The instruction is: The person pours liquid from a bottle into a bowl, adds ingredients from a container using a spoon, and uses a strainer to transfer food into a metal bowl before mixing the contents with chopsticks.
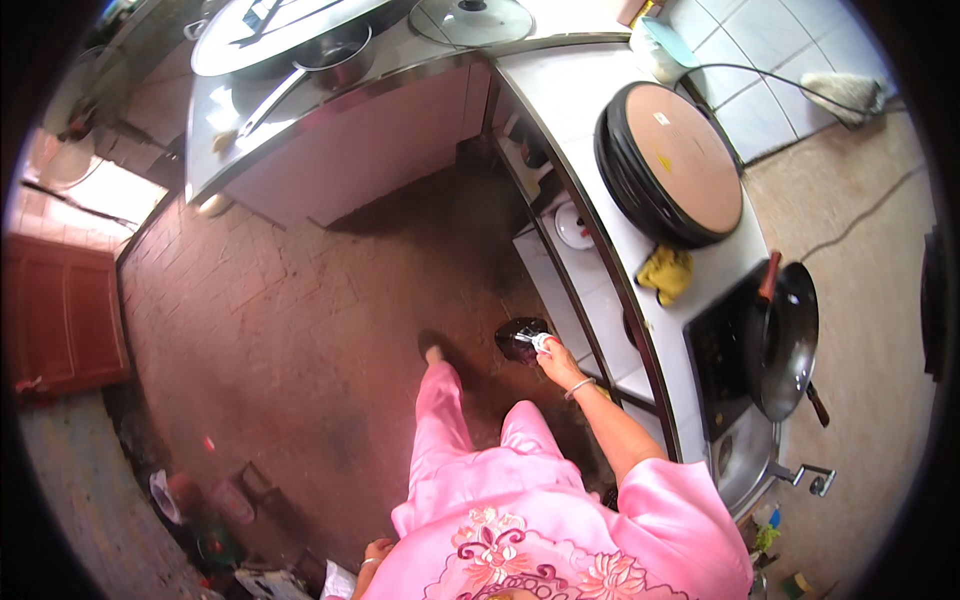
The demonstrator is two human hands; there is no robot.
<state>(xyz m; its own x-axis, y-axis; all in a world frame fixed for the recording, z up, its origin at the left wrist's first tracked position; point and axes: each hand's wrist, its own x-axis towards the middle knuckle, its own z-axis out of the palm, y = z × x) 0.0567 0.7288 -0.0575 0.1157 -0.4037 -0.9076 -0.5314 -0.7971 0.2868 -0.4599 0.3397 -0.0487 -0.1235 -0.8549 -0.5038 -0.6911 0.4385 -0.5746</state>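
Note:
My right hand [559,364] reaches forward and down beside the counter, a bracelet on its wrist. It grips the white end [541,343] of a dark, shiny thing [517,337], perhaps a plastic bag; its exact kind is unclear. That thing hangs over the brown floor next to the open shelves [581,285]. Low at my side is my left hand [379,550], partly hidden by my pink clothing, so its fingers cannot be made out well. A white thing [339,581] lies close to it in the view.
On the right counter [570,97] stand a round electric griddle [686,157], a yellow cloth [666,275] and a wok [787,341] beside the sink [750,465]. A saucepan [334,56] and a glass lid [472,19] rest on the far counter. Stools [255,480] stand lower left.

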